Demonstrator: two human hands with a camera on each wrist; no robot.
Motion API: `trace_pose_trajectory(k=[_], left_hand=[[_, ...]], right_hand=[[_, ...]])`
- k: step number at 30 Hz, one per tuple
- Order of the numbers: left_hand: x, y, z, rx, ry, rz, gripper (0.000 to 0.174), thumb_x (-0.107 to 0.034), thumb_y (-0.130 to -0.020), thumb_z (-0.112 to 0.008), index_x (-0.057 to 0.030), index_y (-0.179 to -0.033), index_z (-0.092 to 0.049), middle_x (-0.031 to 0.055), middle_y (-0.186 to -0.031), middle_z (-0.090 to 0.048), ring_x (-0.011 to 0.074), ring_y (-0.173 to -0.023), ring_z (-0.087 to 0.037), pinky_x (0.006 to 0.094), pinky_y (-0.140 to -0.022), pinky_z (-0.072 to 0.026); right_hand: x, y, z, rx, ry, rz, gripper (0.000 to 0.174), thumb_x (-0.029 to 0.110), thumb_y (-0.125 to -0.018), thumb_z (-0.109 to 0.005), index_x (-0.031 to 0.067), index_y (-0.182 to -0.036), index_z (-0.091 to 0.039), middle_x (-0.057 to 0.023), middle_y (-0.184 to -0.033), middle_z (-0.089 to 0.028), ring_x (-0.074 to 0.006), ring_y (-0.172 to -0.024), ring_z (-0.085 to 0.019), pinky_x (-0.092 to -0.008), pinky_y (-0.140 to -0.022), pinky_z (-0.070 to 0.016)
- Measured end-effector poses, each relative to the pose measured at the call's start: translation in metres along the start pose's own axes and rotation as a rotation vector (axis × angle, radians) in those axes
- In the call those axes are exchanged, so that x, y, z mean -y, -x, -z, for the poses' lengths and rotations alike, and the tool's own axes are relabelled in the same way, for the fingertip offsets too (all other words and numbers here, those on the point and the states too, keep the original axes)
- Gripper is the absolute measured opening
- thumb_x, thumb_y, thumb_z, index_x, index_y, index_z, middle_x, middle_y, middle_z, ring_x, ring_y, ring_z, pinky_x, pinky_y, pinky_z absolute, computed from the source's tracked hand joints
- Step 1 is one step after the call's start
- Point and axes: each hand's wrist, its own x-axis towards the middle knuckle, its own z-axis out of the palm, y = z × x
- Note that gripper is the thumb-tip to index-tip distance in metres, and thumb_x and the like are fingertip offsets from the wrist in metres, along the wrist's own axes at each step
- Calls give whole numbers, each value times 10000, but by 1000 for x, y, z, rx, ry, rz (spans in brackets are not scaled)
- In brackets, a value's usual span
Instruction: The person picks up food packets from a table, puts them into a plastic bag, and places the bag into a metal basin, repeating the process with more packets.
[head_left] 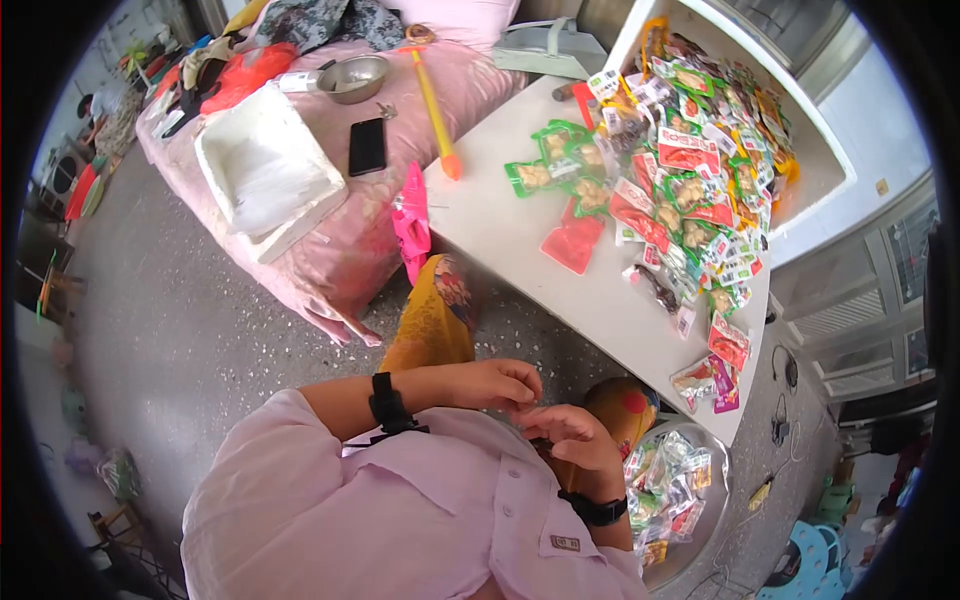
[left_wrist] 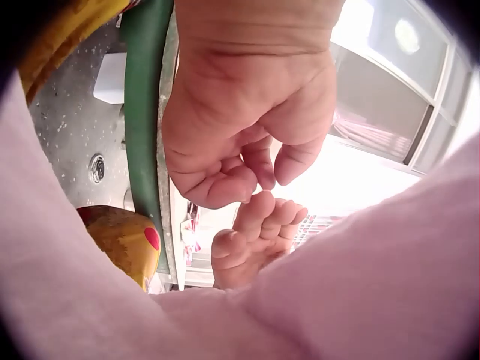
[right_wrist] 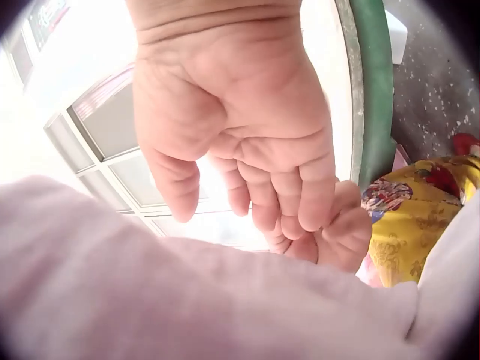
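In the head view my left hand (head_left: 497, 384) and right hand (head_left: 575, 436) meet in front of the shirt, fingertips close together. Nothing is held in either. The left wrist view shows my left hand (left_wrist: 251, 124) with loosely bent fingers, just above the right hand's fingers (left_wrist: 259, 217). In the right wrist view my right hand (right_wrist: 236, 127) hangs with relaxed fingers that overlap the left hand (right_wrist: 346, 236). Nearest to the hands are the white table (head_left: 560, 300) and a metal basin (head_left: 712, 510) of small packets at the right knee.
Packaged snacks (head_left: 690, 190) are heaped on the table, spilling from a tipped white box (head_left: 822, 150). A pink-covered bed (head_left: 310, 285) holds a white foam box (head_left: 265, 165), a black phone (head_left: 367, 147) and a metal bowl (head_left: 353, 78). Cables lie on the floor at right.
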Motion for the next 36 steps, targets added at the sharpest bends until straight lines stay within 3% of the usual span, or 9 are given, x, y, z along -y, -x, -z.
trace_pose_trajectory(k=[7, 11, 15, 18, 20, 22, 24, 26, 36], left_hand=[[-14, 17, 4, 41, -157, -16, 135, -148, -781, -508, -30, -847, -511, 22, -756, -513, 81, -696, -483, 218, -607, -402], [-56, 50, 50, -197, -483, -237, 131, -169, -783, -530, -63, -860, -527, -8, -765, -515, 76, -711, -487, 206, -630, -397], [-116, 110, 145, -885, -828, -518, 90, -105, -784, -532, -52, -856, -544, 12, -733, -532, 72, -707, -491, 230, -622, -411], [-173, 181, 212, -1598, -1547, -703, 211, -139, -729, -516, -13, -895, -550, 164, -869, -561, 311, -833, -529, 353, -742, -418], [-185, 223, 251, -1886, -1755, -515, 284, -150, -724, -506, -30, -980, -531, 162, -974, -538, 320, -908, -501, 371, -787, -407], [-185, 244, 255, -1997, -1793, -47, 355, -182, -731, -483, -70, -1068, -484, 135, -1043, -484, 292, -992, -459, 417, -811, -382], [-180, 257, 269, -1980, -1804, 285, 424, -234, -737, -469, -86, -1133, -437, 126, -1106, -458, 289, -1049, -429, 416, -855, -357], [-170, 286, 336, -1792, -1748, 260, 442, -254, -747, -456, -83, -1152, -416, 144, -1130, -467, 314, -1046, -439, 400, -873, -353], [-185, 266, 279, -1746, -1917, 334, 176, -167, -767, -431, -20, -813, -515, 189, -832, -544, 360, -810, -516, 450, -714, -408]], right_hand=[[-4, -13, 3, 17, 60, -13, 382, 125, -715, -569, -23, -1058, -488, -134, -1075, -517, -202, -1019, -468, -318, -887, -335], [-17, -4, 42, -322, 202, 65, 257, 102, -765, -515, 8, -1003, -502, -127, -1042, -533, -208, -980, -505, -335, -842, -401], [-18, 20, 84, -812, 373, 138, 162, 47, -789, -482, 24, -941, -532, -43, -911, -558, -107, -829, -517, -226, -722, -430], [-32, 44, 129, -1071, 479, 295, 127, 50, -789, -484, 31, -903, -536, -21, -861, -549, -92, -764, -507, -199, -666, -420], [-43, 57, 151, -1148, 759, 367, 116, 53, -785, -485, 17, -884, -533, -36, -819, -542, -105, -728, -502, -215, -652, -417], [-51, 72, 163, -1221, 1063, 404, 120, 54, -781, -488, 6, -882, -531, -51, -805, -543, -118, -729, -510, -230, -659, -422], [-52, 72, 150, -1276, 1055, 365, 135, 39, -758, -497, -9, -881, -525, -94, -823, -547, -177, -751, -528, -270, -694, -422], [-57, 80, 149, -1281, 1178, 263, 150, 30, -746, -499, -8, -889, -523, -116, -849, -548, -213, -765, -537, -289, -712, -421], [-58, 65, 143, -1234, 1502, 471, 121, -27, -655, -516, 14, -769, -508, -154, -787, -522, -323, -771, -503, -385, -706, -406]])
